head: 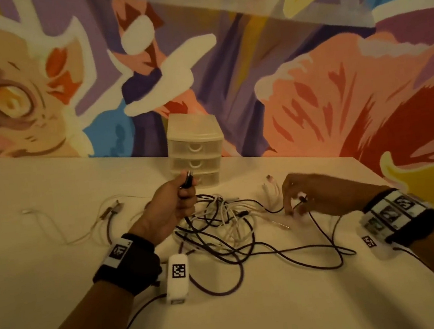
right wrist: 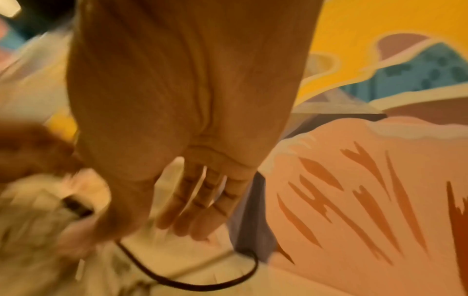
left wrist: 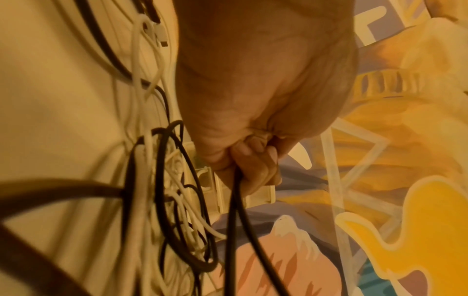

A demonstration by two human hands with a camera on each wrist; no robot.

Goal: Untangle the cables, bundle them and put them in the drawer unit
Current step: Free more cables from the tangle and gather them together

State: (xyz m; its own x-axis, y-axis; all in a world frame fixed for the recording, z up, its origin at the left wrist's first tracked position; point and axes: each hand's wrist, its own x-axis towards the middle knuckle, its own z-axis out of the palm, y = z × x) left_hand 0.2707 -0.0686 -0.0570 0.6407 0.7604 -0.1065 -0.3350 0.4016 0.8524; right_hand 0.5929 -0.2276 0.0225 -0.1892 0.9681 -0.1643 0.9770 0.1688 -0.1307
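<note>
A tangle of black and white cables [head: 223, 223] lies on the white table [head: 282, 306] in front of the drawer unit [head: 195, 150]. My left hand [head: 184, 195] is raised over the tangle's left side. It grips two black cable ends in a fist, and the plugs [head: 188, 180] stick up above it. In the left wrist view the black cables [left wrist: 235, 220] hang from the curled fingers [left wrist: 253, 170]. My right hand [head: 296, 204] is low at the tangle's right edge and pinches a black cable's plug [head: 302, 198] between thumb and forefinger. Its other fingers [right wrist: 202, 200] stay straight.
The three-drawer unit stands shut against the painted wall [head: 310, 84]. A thin white cable [head: 42, 221] and a braided cable [head: 109, 213] lie apart at the left. A short coiled white cable [head: 270, 187] lies behind my right hand. Black loops [head: 317, 256] trail toward the table's front.
</note>
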